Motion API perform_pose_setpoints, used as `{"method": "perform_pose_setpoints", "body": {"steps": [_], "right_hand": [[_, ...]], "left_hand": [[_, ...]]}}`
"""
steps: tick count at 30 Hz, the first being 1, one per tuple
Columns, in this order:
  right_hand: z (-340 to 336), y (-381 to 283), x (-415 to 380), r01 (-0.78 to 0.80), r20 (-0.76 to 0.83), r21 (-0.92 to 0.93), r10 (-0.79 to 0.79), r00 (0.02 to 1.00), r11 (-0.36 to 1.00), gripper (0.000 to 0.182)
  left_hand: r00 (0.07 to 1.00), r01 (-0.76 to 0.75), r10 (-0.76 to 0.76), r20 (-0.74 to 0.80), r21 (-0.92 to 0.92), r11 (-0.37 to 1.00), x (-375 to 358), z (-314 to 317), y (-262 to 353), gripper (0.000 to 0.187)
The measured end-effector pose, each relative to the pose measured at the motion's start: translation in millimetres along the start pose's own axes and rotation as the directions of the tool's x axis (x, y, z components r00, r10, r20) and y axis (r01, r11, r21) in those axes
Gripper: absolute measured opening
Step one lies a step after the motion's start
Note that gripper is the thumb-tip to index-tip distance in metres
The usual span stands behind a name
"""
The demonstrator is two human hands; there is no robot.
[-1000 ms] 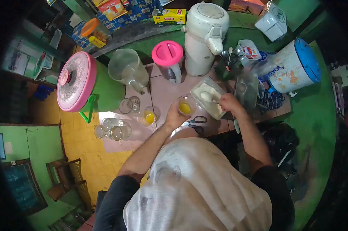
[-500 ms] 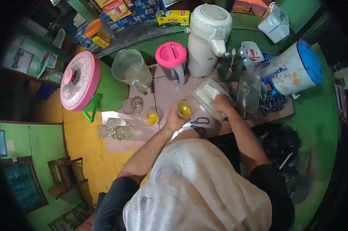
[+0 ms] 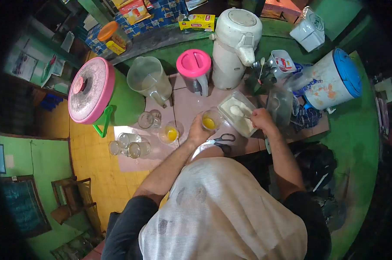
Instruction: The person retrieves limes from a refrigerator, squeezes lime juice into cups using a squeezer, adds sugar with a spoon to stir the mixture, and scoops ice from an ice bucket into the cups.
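Note:
My left hand (image 3: 199, 131) is wrapped round a clear glass (image 3: 210, 120) with yellow liquid in the bottom. Just right of it lies a clear plastic container (image 3: 249, 128) holding white granules that look like sugar. My right hand (image 3: 262, 119) grips the handle of a spoon (image 3: 236, 110), whose bowl is heaped with the white granules over the container. A second glass (image 3: 170, 133) with yellow liquid stands left of my left hand. Black-handled scissors (image 3: 224, 138) lie on the table between my forearms.
Several clear glasses (image 3: 139, 149) stand at the table's left edge by a green drum with a pink lid (image 3: 88, 89). Behind are a clear jug (image 3: 149, 79), a pink-lidded pitcher (image 3: 194, 65) and a white thermos (image 3: 230, 65). A blue-lidded water jug (image 3: 330, 82) sits right.
My right hand has drawn back a little to the right from the container. The spoon with its load of white granules now shows. My left hand still holds the glass.

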State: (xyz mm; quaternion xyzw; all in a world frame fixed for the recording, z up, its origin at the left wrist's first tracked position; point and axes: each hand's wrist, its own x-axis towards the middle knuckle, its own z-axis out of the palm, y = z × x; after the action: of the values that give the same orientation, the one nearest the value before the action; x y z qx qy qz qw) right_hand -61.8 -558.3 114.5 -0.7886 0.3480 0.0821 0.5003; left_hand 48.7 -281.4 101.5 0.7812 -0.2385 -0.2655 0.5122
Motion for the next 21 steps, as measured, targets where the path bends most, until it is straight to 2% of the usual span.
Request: {"method": "perform_pose_setpoints", "body": {"steps": [2,5,7,11,13,14,16,17,19,20,21], "right_hand": [[-0.2,2.5,-0.1,-0.001,-0.002,-0.014,0.001,1.000,1.000,0.011],[-3.6,-1.0,-7.7,-0.010,-0.011,0.022,0.010,1.000,1.000,0.012],[-7.1,-3.8,-11.7,0.059,-0.040,0.021,-0.058,0.998,0.998,0.014],[-15.0,-21.1,-23.5,0.069,-0.020,0.019,-0.068,0.997,0.997,0.013],[-16.3,-37.4,-31.9,0.237,-0.009,-0.120,-0.240,0.971,0.964,0.013],[-13.0,-45.1,-34.7,0.239,-0.007,-0.120,-0.242,0.970,0.964,0.013],[0.4,-60.4,-38.8,0.431,-0.027,-0.322,-0.463,0.886,0.843,0.012],[12.2,-67.0,-40.5,0.433,-0.026,-0.321,-0.465,0.885,0.842,0.012],[41.7,-79.3,-46.9,0.533,0.037,-0.621,-0.658,0.752,0.574,0.012],[58.9,-83.8,-51.2,0.533,0.037,-0.622,-0.658,0.752,0.574,0.012],[77.2,-86.5,-55.5,0.536,0.126,-0.698,-0.656,0.745,0.475,0.012]], "left_hand": [[0.999,-0.040,0.041,-0.016,0.060,0.997,1.3,0.4,-0.3,0.077],[0.998,-0.055,0.055,0.000,0.018,0.998,5.8,5.2,-14.1,0.077],[1.000,0.004,-0.004,0.006,-0.047,0.999,6.5,7.7,-18.0,0.079],[1.000,0.005,-0.004,0.008,-0.105,0.994,6.9,9.9,-20.5,0.079],[1.000,0.003,-0.003,0.015,-0.034,0.999,4.6,6.3,-9.9,0.078],[1.000,0.004,-0.003,0.012,-0.034,0.999,4.7,6.4,-11.0,0.078],[0.998,-0.059,0.055,-0.039,-0.091,0.994,5.3,8.4,-15.0,0.078],[0.998,-0.059,0.055,-0.040,-0.090,0.994,5.1,9.2,-15.3,0.078],[0.999,-0.038,0.039,-0.001,-0.119,0.992,3.5,9.9,-9.6,0.078],[0.999,-0.039,0.039,0.000,-0.119,0.992,3.0,9.8,-7.9,0.078],[0.998,-0.066,0.065,-0.021,-0.035,0.997,3.2,9.6,-6.3,0.076]]}}
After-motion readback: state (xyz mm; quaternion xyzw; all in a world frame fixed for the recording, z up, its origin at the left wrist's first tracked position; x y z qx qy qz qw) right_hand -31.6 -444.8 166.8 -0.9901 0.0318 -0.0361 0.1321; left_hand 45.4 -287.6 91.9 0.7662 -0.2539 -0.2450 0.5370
